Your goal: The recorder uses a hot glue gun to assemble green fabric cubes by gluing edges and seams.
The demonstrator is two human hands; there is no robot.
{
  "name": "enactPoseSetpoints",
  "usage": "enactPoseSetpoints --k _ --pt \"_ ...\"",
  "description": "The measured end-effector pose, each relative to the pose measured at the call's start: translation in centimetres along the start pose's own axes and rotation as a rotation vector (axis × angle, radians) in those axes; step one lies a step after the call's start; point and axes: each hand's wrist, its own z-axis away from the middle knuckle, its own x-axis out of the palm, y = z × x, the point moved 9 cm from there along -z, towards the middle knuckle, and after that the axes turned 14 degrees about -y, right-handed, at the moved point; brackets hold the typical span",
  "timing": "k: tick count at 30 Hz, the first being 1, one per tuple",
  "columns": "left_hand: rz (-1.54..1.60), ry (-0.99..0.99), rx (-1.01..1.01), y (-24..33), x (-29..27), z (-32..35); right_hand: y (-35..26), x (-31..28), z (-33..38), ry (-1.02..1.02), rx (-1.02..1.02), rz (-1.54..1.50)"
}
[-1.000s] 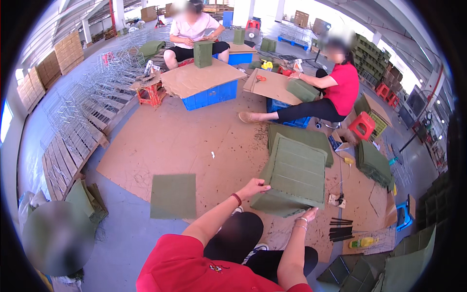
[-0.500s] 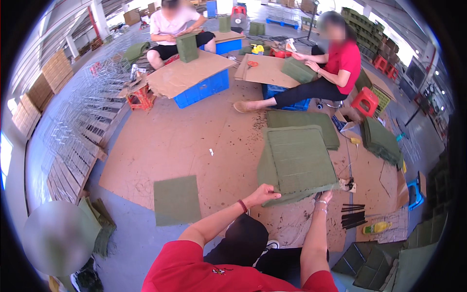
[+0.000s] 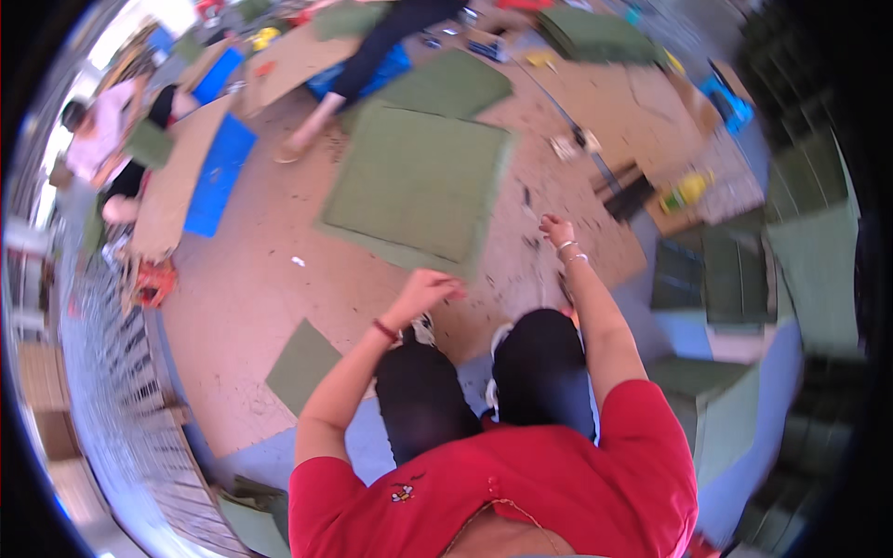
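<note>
A square green panel (image 3: 414,181) with dark seam lines lies in front of me, on or just above the brown cardboard. My left hand (image 3: 430,290), slightly blurred, is by its lower corner with loosely bent fingers; whether they touch the edge I cannot tell. Off the panel's right side is my right hand (image 3: 556,231), fingers loosely bent and no object visible in them. Behind the panel another green piece (image 3: 456,82) is partly covered. A smaller green sheet (image 3: 302,365) lies on the floor beside my left forearm.
Black strips (image 3: 625,192) and a yellow bottle (image 3: 686,191) lie to the right. Green boxes (image 3: 726,274) stand beyond my right arm. A blue crate (image 3: 219,177) under cardboard stands left, near a seated person. Another person's leg (image 3: 372,56) reaches in from the top.
My view has turned right and downward. Both hands, which were at the panel's near edge, now look loosened, and the right has come away from it.
</note>
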Motion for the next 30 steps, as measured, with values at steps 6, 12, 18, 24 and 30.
enactPoseSetpoints --k 6,12,18,24,30 --pt "-0.515 0.047 -0.017 8.2 -0.8 2.7 24.9 -7.9 12.6 0.254 0.386 0.567" --pt "-1.21 0.035 0.379 14.7 2.7 0.9 27.7 -6.1 15.5 0.274 0.533 0.209" --pt "-1.353 0.029 0.378 13.6 3.8 0.3 27.1 -5.6 18.4 0.514 0.851 0.187" --pt "-1.36 0.028 0.403 14.3 4.5 -0.6 30.2 -7.8 21.6 0.552 1.107 0.478" --pt "-1.237 0.002 0.416 15.2 4.4 -0.5 32.1 -10.7 19.3 0.238 0.901 0.238"
